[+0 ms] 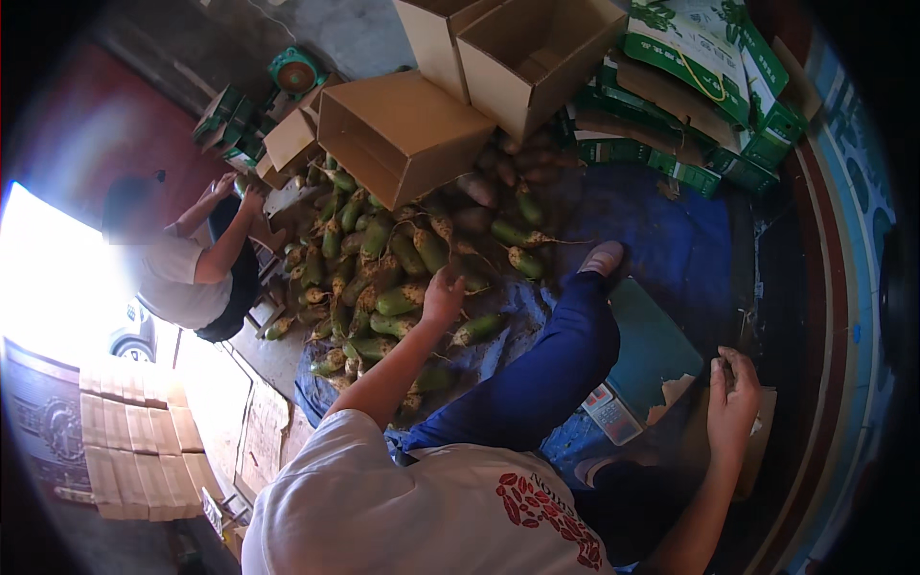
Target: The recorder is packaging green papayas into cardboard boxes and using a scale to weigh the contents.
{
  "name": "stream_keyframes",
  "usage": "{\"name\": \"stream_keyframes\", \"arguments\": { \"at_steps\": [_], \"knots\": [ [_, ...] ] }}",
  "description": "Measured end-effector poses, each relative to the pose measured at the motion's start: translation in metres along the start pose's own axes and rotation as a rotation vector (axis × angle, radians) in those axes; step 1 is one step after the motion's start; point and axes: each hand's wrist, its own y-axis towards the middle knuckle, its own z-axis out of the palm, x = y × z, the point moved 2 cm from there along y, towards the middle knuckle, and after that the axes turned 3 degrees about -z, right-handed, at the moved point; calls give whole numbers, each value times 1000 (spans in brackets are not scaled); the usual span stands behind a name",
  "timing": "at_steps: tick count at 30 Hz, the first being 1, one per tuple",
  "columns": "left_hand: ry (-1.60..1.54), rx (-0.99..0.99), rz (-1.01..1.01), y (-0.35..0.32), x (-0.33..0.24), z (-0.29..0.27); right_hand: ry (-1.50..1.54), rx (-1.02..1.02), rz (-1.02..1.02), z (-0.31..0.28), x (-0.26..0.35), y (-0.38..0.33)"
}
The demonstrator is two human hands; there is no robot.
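My left hand (444,299) reaches into a heap of green radishes (376,235), many smeared with soil and with thin roots. Its fingers are curled at the lower end of one green radish (429,249); the grip is partly hidden by the hand. Another radish (479,330) lies just below that hand. My right hand (733,388) is raised at the right, fingers loosely bent and apart, with nothing seen in it. Beneath it is a cardboard box (757,446), partly covered by my arm. Between my legs sits a flat scale (656,335) with a keypad display (611,414).
Open cardboard boxes (407,129) stand behind the heap. Folded green-and-white cartons (690,86) are stacked at the far right. A blue sheet (661,220) covers the floor. At the left a seated person (192,268) handles a radish; stacked brown cartons (144,441) stand nearer.
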Motion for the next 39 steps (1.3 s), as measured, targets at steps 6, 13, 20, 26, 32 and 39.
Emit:
{"name": "stream_keyframes", "arguments": {
  "at_steps": [6,13,20,26,32,39],
  "knots": [
    [25,23,-41,-10,-9,8,-6,36,-13,3,2,-2],
    [77,8,-13,-11,-4,18,-7,32,34,2,-4,-6],
    [134,-92,68,2,-14,19,-33,33,61,1,-5,-7],
    [317,-250,231,22,-59,7,-17,22,82,-6,-4,-9],
    [359,-365,278,73,-81,-11,-53,24,62,-10,-5,-12],
    [321,-374,256,91,-74,-6,-136,28,32,-13,-4,-13]
  ]
}}
